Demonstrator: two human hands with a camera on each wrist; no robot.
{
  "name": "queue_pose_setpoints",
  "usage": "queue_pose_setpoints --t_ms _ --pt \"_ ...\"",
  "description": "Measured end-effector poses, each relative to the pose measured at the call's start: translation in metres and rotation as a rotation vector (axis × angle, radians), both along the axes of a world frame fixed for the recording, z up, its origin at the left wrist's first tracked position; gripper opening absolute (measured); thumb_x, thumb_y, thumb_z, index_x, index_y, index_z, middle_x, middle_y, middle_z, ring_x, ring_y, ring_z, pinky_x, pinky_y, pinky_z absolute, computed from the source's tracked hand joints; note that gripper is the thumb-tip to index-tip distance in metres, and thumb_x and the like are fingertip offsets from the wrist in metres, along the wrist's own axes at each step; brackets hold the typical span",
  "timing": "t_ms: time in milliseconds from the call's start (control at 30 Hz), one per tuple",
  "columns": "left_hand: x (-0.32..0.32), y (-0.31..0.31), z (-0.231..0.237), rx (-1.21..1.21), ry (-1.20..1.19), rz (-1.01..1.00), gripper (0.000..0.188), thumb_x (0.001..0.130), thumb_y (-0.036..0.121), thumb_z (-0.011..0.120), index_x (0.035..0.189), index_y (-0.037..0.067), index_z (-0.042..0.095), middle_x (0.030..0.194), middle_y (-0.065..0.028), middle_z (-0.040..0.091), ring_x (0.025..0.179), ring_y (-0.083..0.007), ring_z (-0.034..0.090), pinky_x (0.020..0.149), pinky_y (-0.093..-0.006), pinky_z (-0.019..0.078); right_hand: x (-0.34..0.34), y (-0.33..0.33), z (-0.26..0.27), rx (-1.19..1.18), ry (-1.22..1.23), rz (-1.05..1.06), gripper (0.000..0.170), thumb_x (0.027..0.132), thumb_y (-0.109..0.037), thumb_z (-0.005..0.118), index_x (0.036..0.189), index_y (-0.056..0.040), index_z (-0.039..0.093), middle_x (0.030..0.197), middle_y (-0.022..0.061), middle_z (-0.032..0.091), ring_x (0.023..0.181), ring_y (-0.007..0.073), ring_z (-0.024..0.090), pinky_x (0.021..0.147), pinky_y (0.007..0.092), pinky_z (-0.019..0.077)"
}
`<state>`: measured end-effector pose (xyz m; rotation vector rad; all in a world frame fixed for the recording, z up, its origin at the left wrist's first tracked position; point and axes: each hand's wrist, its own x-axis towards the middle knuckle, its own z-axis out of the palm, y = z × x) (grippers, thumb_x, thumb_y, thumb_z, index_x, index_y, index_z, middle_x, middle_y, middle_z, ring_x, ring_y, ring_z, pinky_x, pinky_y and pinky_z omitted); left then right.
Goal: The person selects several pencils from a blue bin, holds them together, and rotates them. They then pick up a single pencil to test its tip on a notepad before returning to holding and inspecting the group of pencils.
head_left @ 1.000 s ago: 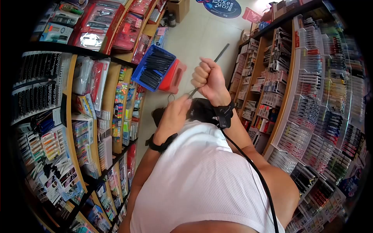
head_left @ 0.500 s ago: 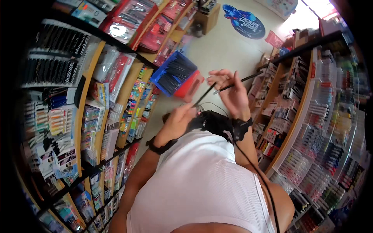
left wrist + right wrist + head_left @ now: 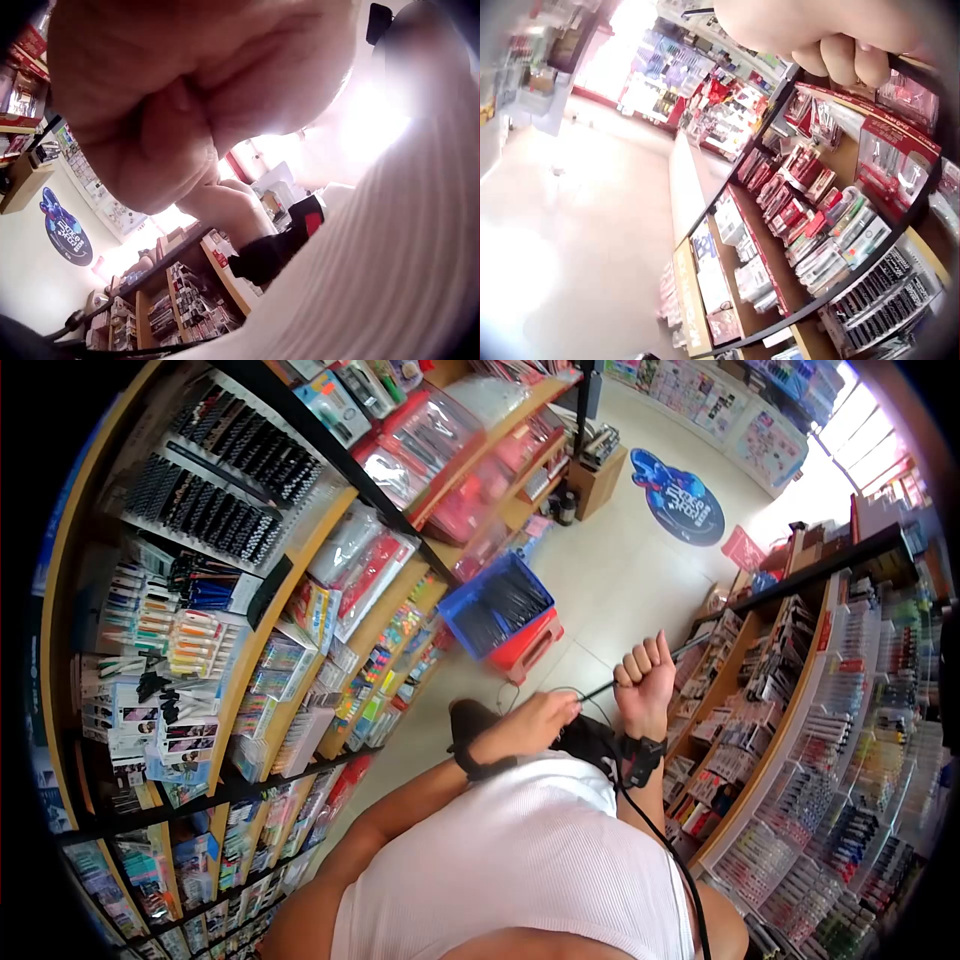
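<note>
Right hand (image 3: 647,685): opened up 0.5 s ago — now curled round the dark rod (image 3: 598,691)
Left hand (image 3: 535,722): pinching 1 end, probably — kinda small to tell
Dark rod: slanting between both hands
Blue basket (image 3: 460,632): ahead, over something red (image 3: 530,648)

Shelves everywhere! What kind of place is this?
Probably a stationery shop: rows of pens line the head view's right side, and shelves on its left hold packaged goods.
</note>
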<state>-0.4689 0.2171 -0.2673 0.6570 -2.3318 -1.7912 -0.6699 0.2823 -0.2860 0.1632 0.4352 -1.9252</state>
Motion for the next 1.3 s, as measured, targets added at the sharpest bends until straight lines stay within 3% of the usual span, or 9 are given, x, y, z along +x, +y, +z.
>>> queue_pose_setpoints --t_ms 300,333,467,633,733,800,1067,1200,1300 --pt "-0.008 -0.004 -0.011 -0.057 0.0 -0.076 0.029 0.103 0.018 0.045 0.083 -0.003 0.049 0.07 -0.0176 0.051 0.067 -0.0314 0.051 0.066 -0.0404 0.0422 -0.022 0.003 -0.002 -0.023 -0.004 -0.094 0.047 0.109 -0.033 0.035 0.065 -0.016 0.033 0.053 -0.0043 0.016 0.043 0.0103 0.011 0.041 0.0292 0.0101" --pt "-0.007 -0.002 -0.012 -0.053 0.057 -0.015 0.033 0.101 0.021 0.048 0.081 -0.005 0.051 0.068 -0.0257 0.054 0.066 -0.0452 0.054 0.061 -0.0472 0.0416 -0.026 0.003 -0.001 -0.026 -0.006 -0.119 0.047 0.109 -0.033 0.035 0.065 -0.0159 0.033 0.053 -0.0043 0.016 0.044 0.0102 0.011 0.041 0.0291 0.01" --pt "0.009 -0.008 -0.017 -0.106 0.056 -0.033 0.031 0.1 0.019 0.048 0.081 -0.004 0.051 0.073 -0.0252 0.056 0.073 -0.0434 0.056 0.065 -0.0451 0.0425 -0.081 0.022 -0.017 -0.151 -0.03 -0.3 0.049 0.108 -0.033 0.034 0.063 -0.0158 0.032 0.053 -0.0045 0.016 0.045 0.0095 0.01 0.042 0.0287 0.0107" --pt "0.038 -0.024 -0.038 0.141 0.041 0.138 0.023 0.102 0.021 0.05 0.087 0.005 0.056 0.069 0.0011 0.046 0.062 -0.0087 0.043 0.055 -0.0276 0.0368 -0.123 0.039 -0.013 -0.231 0.111 -0.372 0.05 0.108 -0.033 0.037 0.061 -0.0173 0.029 0.053 -0.0047 0.016 0.045 0.0092 0.011 0.042 0.0285 0.0117" --pt "0.034 -0.03 -0.02 0.362 -0.004 0.313 0.02 0.103 0.026 0.051 0.094 0.009 0.057 0.07 0.0065 0.046 0.058 -0.0035 0.039 0.05 -0.0218 0.0303 -0.091 0.025 0.019 0.021 0.239 -0.286 0.047 0.107 -0.031 0.042 0.064 -0.0172 0.029 0.057 -0.0051 0.017 0.048 0.009 0.015 0.045 0.0276 0.0138" --pt "0.028 -0.037 0.009 0.482 0.053 0.394 0.016 0.103 0.021 0.054 0.103 0.005 0.056 0.083 0.0062 0.045 0.074 -0.0022 0.041 0.063 -0.0204 0.0348 -0.058 0.005 0.024 0.167 0.373 -0.185 0.045 0.104 -0.037 0.049 0.065 -0.0204 0.031 0.057 -0.0061 0.019 0.049 0.0087 0.018 0.046 0.0277 0.0153" --pt "0.011 -0.049 -0.006 0.373 0.084 0.324 0.029 0.1 0.027 0.062 0.112 0.001 0.055 0.101 -0.001 0.058 0.092 -0.008 0.055 0.081 -0.0245 0.0455 0.029 -0.015 -0.009 0.167 0.768 0.624 0.044 0.104 -0.048 0.042 0.076 -0.0146 0.046 0.064 -0.0043 0.036 0.056 0.0085 0.031 0.049 0.0258 0.0258" --pt "0.011 -0.041 -0.008 0.4 0.188 0.296 0.029 0.102 0.03 0.057 0.117 0.007 0.052 0.08 0.0025 0.053 0.069 -0.0046 0.047 0.058 -0.022 0.0379 0.046 -0.014 0.008 0.14 0.936 0.707 0.044 0.107 -0.045 0.037 0.085 -0.0099 0.05 0.071 -0.0033 0.042 0.061 0.0086 0.033 0.054 0.0243 0.0283" --pt "0.016 -0.04 -0.004 0.496 0.125 0.217 0.035 0.1 0.025 0.061 0.122 0.001 0.049 0.108 -0.0064 0.058 0.104 -0.0131 0.058 0.088 -0.0288 0.0474 0.046 -0.016 0.006 0.115 0.953 0.757 0.046 0.108 -0.044 0.036 0.086 -0.0071 0.052 0.072 -0.003 0.044 0.061 0.0085 0.035 0.056 0.0242 0.0303"
